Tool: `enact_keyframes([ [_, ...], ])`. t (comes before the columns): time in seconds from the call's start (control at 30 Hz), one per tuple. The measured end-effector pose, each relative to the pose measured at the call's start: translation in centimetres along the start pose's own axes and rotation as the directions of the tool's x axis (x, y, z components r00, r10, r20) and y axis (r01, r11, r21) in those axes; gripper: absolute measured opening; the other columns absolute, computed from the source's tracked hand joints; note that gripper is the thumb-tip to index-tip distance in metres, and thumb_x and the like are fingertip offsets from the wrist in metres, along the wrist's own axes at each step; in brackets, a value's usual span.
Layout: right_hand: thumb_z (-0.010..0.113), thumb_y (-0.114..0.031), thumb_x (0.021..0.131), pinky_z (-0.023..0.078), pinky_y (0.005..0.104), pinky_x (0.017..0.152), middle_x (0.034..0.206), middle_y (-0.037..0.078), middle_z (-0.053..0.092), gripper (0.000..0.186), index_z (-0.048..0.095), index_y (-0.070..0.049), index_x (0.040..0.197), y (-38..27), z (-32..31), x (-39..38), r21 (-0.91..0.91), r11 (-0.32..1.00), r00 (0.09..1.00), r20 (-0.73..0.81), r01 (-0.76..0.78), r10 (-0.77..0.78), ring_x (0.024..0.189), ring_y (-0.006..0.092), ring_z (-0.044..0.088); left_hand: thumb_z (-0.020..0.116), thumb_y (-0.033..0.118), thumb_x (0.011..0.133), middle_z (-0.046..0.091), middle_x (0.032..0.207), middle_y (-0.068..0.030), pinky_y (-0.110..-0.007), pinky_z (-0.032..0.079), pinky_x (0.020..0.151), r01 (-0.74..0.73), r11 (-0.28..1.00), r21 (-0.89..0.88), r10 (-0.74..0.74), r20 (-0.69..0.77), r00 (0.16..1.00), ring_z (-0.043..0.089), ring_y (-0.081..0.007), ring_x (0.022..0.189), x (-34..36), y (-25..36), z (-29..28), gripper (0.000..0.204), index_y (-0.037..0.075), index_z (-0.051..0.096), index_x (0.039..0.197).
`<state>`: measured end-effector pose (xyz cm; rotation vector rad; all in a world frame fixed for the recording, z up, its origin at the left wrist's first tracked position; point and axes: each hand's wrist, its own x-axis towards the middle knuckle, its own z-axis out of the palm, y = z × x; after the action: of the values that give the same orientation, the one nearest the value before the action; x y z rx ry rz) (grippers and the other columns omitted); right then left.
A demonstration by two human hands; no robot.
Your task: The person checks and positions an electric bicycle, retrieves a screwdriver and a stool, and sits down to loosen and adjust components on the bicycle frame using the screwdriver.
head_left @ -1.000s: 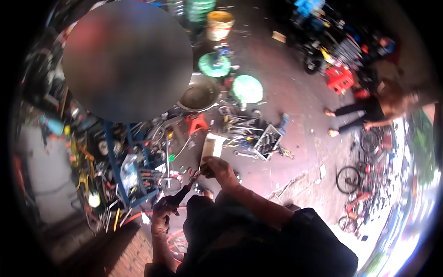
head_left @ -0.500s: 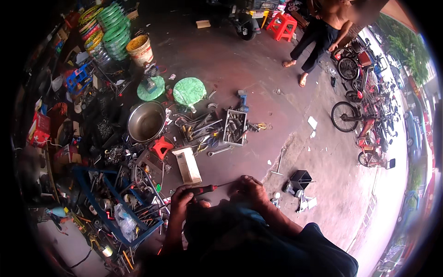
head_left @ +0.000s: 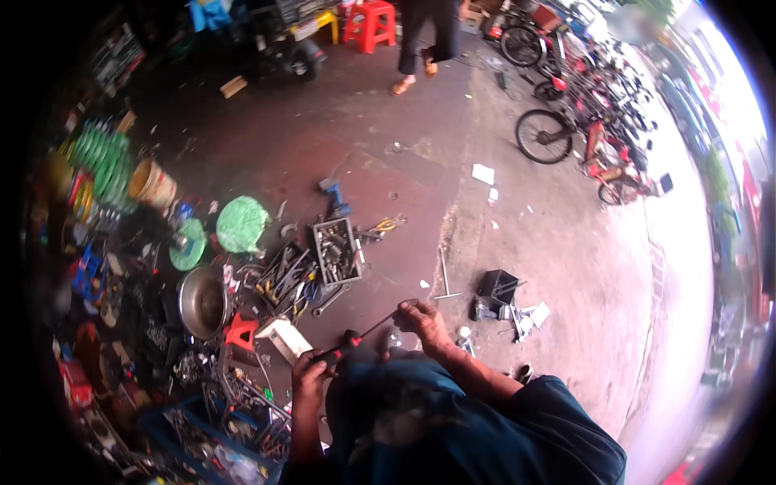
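A screwdriver (head_left: 354, 340) with a black-and-red handle is held slanting in front of my dark shirt. My left hand (head_left: 309, 373) is closed around the handle end. Its thin shaft (head_left: 380, 325) rises to the right, where my right hand (head_left: 423, 321) is closed on the far end, so the fingers hide the tip. Beyond my left hand lies a long whitish open box (head_left: 284, 339), and past it a crate of metal parts (head_left: 338, 250) with wrenches and other tools beside it.
A metal basin (head_left: 204, 302), a red stool (head_left: 240, 331) and two green round covers (head_left: 242, 225) stand to the left, among dense clutter. On the right are a black box (head_left: 497, 284) and a T-handled bar (head_left: 444, 275). A person (head_left: 428, 40) stands far ahead, near parked bicycles (head_left: 558, 137).
My view has swung, so the surroundings have shifted left and tilted. Both hands keep hold of the screwdriver, now slanting more steeply. The person ahead has changed foot positions.
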<state>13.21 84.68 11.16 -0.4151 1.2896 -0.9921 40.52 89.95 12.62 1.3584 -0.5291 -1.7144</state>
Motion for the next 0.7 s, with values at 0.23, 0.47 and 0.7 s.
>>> enact_keyframes([
  [0.23, 0.061, -0.023, 0.088, 0.046, 0.0259, 0.067, 0.079, 0.007, 0.064, 0.022, 0.062, -0.001, 0.091, -2.7, -2.3, 4.2, -0.019, 0.991, 0.988, -0.074, 0.135, -0.136, 0.073, 0.0125, 0.058, 0.072, 0.015, 0.070, 0.062, 0.087, -0.0049, -0.026, 0.048, 0.071, -0.187, 0.741, 0.644, -0.073, 0.355, 0.932, 0.059, -0.0124, 0.076, 8.6, 4.8, 3.1, 0.039, -0.001, 0.058, 0.102],
  [0.47, 0.062, -0.023, 0.086, 0.046, 0.0265, 0.060, 0.075, 0.006, 0.060, 0.023, 0.059, 0.000, 0.086, -5.1, -5.7, 7.0, 0.287, 0.931, 0.885, -0.459, 0.226, -0.073, 0.064, 0.0134, 0.056, 0.074, 0.022, 0.068, 0.065, 0.083, -0.0151, -0.033, 0.049, 0.070, -0.450, 0.375, 0.810, -0.264, 0.559, 0.786, 0.063, -0.0203, 0.076, 17.4, 9.5, 10.2, 0.045, 0.000, 0.059, 0.105],
  [0.7, 0.055, -0.030, 0.088, 0.044, 0.0271, 0.057, 0.075, 0.007, 0.059, 0.031, 0.058, 0.001, 0.089, -2.1, -13.5, 11.0, 0.244, 0.964, 0.750, -0.656, 0.107, 0.083, 0.063, 0.0137, 0.055, 0.071, 0.016, 0.067, 0.065, 0.079, -0.0136, -0.033, 0.048, 0.065, -0.265, 0.483, 0.834, -0.286, 0.437, 0.853, 0.062, -0.0218, 0.068, 25.2, 10.1, 13.7, 0.035, -0.001, 0.062, 0.096],
])
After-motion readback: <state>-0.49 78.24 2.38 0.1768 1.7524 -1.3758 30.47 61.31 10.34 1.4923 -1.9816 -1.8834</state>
